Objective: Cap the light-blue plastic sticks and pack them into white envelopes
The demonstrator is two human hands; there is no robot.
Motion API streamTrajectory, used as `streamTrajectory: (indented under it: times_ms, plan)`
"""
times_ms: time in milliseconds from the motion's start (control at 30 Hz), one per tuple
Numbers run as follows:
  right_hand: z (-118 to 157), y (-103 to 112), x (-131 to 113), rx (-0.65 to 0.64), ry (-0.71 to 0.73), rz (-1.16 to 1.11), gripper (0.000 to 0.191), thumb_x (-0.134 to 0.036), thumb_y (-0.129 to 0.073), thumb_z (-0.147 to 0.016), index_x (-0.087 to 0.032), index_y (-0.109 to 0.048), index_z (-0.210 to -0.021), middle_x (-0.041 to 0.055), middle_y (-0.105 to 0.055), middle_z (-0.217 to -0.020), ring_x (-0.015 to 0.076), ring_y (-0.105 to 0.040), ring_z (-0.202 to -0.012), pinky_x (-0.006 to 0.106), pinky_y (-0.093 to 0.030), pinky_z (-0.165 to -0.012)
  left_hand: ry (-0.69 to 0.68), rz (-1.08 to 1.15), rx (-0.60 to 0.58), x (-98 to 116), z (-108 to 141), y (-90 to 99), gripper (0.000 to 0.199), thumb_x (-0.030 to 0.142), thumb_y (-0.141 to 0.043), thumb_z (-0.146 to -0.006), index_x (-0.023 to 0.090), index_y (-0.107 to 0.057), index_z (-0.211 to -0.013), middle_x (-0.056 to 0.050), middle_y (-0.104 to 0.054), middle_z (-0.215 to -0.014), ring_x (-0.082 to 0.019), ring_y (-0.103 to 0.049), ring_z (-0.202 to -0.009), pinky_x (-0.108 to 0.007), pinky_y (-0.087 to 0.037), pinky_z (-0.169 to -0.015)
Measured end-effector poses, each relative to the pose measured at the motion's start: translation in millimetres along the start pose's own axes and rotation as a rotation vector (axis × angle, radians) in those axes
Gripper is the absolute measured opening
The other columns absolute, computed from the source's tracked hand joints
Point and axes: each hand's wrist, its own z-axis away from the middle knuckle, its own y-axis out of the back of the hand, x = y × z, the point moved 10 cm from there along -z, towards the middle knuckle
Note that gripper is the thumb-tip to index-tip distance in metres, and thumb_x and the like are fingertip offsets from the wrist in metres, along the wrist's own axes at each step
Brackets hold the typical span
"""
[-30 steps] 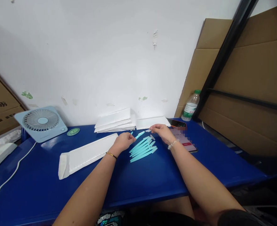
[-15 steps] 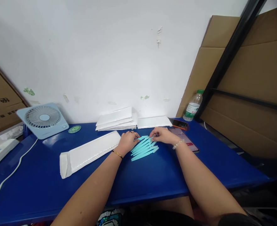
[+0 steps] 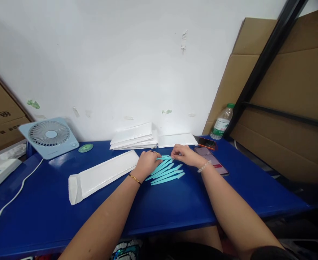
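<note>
Turquoise sticks point(image 3: 167, 179) lie fanned on the blue bench point(image 3: 180, 211), near its middle and between the person's two hands. Their narrow ends point left and their stepped, wider heads point right; several overlap, while the nearest ones lie spread a little apart. The left hand point(image 3: 148, 161) bends over the narrow ends of the upper sticks, fingers drawn together and touching them — I cannot tell whether they grip one. From the other side the right hand point(image 3: 185, 155) brings thumb and forefinger close together at the heads of the upper sticks; whether they pinch one or only touch it, I cannot tell. A dark band point(image 3: 135, 178) circles the left wrist, and a clear bead bracelet point(image 3: 204, 166) the right.

Just left of the left hand a white mailer point(image 3: 104, 177) lies aslant, its flap toward the person. Behind the hands, against the wall point(image 3: 107, 68), sits a loose stack point(image 3: 133, 136) of mailers, with another envelope point(image 3: 176, 140) flat beside it. Right of the right hand lies a phone point(image 3: 218, 167), its screen lit; behind that, a darker phone point(image 3: 206, 142) and an upright bottle point(image 3: 221, 124) with a green cap. Far left stand a pale blue fan point(image 3: 49, 135) and, next to it, a green disc point(image 3: 86, 148).
</note>
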Motion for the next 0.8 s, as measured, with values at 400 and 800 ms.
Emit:
streamTrajectory:
  times_ms: [400,800]
  plan:
    - [3.4,2.0,34.3,0.017,-0.099,0.194,0.011,-0.028,-0.058,-0.083,-0.022,-0.067,-0.084,0.0036,-0.059,-0.091,0.0199,-0.054,-0.090,0.039,-0.027,-0.086,0.196,-0.009,0.008,-41.3,1.0,-5.4,0.033,0.034,-0.051,-0.084,0.024,-0.063,-0.113,-0.006,-0.064,-0.109,-0.024,-0.054,-0.104,-0.033,-0.042,-0.084]
    - [-10.7,-22.4,7.7,-0.132,-0.061,0.209,0.007,-0.027,-0.065,-0.077,-0.021,-0.065,-0.077,0.0045,-0.057,-0.093,0.0230,-0.049,-0.098,0.037,-0.028,-0.085,0.106,0.083,0.059,-27.9,1.6,-3.0,0.033,0.042,-0.050,-0.084,0.026,-0.061,-0.111,-0.004,-0.063,-0.100,-0.022,-0.055,-0.098,-0.031,-0.043,-0.081]
